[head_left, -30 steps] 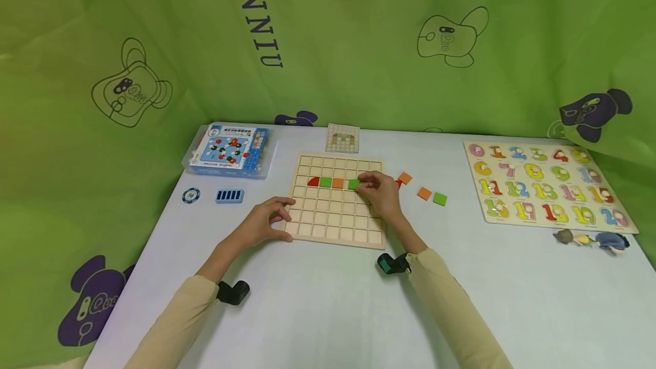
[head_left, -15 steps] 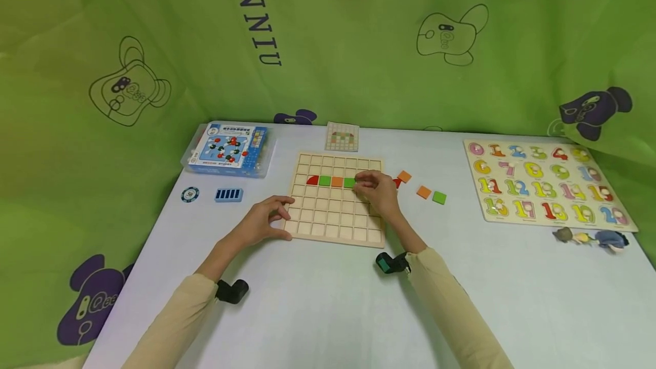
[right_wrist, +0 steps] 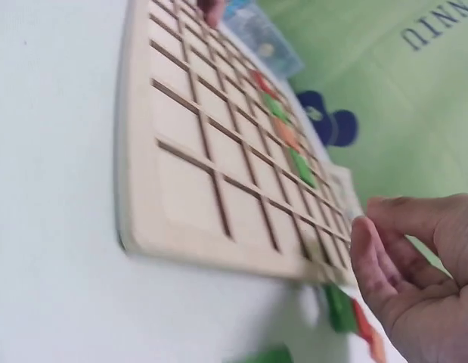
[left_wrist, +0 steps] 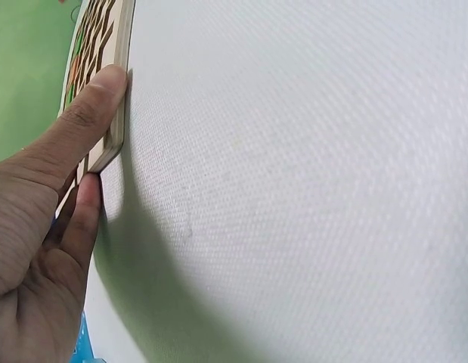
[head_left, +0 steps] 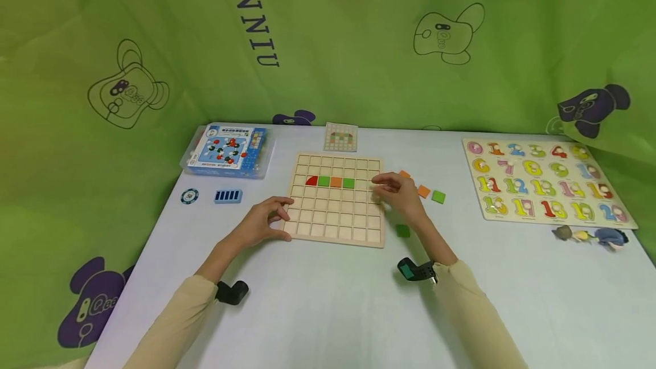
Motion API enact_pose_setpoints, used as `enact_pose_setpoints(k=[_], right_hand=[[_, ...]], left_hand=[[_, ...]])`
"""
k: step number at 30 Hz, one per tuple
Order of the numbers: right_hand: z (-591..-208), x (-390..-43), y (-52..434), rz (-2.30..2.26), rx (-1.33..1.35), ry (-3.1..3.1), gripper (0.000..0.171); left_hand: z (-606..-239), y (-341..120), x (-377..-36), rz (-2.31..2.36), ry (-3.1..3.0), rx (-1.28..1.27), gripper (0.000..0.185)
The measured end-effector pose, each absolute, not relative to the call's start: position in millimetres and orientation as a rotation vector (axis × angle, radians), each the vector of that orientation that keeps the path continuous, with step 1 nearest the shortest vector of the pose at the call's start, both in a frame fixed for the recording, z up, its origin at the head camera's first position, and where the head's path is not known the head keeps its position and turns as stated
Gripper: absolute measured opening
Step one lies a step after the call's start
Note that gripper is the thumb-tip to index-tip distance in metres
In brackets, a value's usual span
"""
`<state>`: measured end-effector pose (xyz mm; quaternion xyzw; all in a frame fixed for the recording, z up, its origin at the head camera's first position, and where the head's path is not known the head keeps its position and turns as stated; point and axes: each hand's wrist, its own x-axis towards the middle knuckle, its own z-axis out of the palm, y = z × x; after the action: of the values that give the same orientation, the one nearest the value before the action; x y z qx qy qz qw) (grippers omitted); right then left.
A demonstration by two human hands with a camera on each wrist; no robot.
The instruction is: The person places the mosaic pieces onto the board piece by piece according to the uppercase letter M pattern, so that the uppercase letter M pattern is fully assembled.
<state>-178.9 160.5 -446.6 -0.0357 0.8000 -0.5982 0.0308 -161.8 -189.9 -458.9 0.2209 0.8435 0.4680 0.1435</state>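
A wooden grid board (head_left: 333,209) lies flat on the table in the head view. Across one of its rows sit a red quarter-round piece (head_left: 311,181), a green tile (head_left: 324,181), an orange tile (head_left: 336,182) and another green tile (head_left: 348,183). My left hand (head_left: 263,220) holds the board's near left corner between thumb and fingers; the left wrist view shows the thumb (left_wrist: 97,98) on the edge. Just past the board's right edge hovers my right hand (head_left: 401,195), fingers loosely bent. Nothing shows between its fingertips in the right wrist view.
Right of the board lie loose tiles: orange (head_left: 423,191), green (head_left: 438,197) and a nearer green one (head_left: 403,231). Behind it is a pattern card (head_left: 340,137). A boxed set (head_left: 228,151), round chip (head_left: 189,196) and blue block (head_left: 228,196) stand left; a number puzzle (head_left: 548,184) lies right.
The green tile under my right fingers moved left into its cell beside the orange one and was let go. My right hand then drew away to the right. The left hand stayed put.
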Motion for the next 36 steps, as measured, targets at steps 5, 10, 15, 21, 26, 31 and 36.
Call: enact_pose_setpoints(k=[5, 10, 15, 21, 26, 31, 36], right_hand=[[-441, -174, 185, -1.871, -0.11, 2.514, 0.029], [-440, -179, 204, -1.828, -0.183, 2.603, 0.029], [-444, -187, 213, -1.685, -0.24, 2.665, 0.028], [-450, -193, 213, -1.66, -0.303, 2.626, 0.029], [-450, -203, 210, -1.602, -0.411, 2.623, 0.029], [-453, -211, 212, -1.445, -0.462, 2.678, 0.03], [-452, -210, 217, -1.377, -0.485, 2.684, 0.03]], left_hand=[[-458, -192, -161, 1.35, 2.442, 0.638, 0.034], [-458, -193, -160, 1.366, 2.436, 0.615, 0.033], [-460, -193, -160, 1.372, 2.424, 0.624, 0.033], [-460, -192, -160, 1.367, 2.428, 0.637, 0.033], [-461, -192, -160, 1.365, 2.433, 0.635, 0.034], [-462, -190, -161, 1.359, 2.43, 0.636, 0.034], [-459, -190, -161, 1.366, 2.428, 0.626, 0.034]])
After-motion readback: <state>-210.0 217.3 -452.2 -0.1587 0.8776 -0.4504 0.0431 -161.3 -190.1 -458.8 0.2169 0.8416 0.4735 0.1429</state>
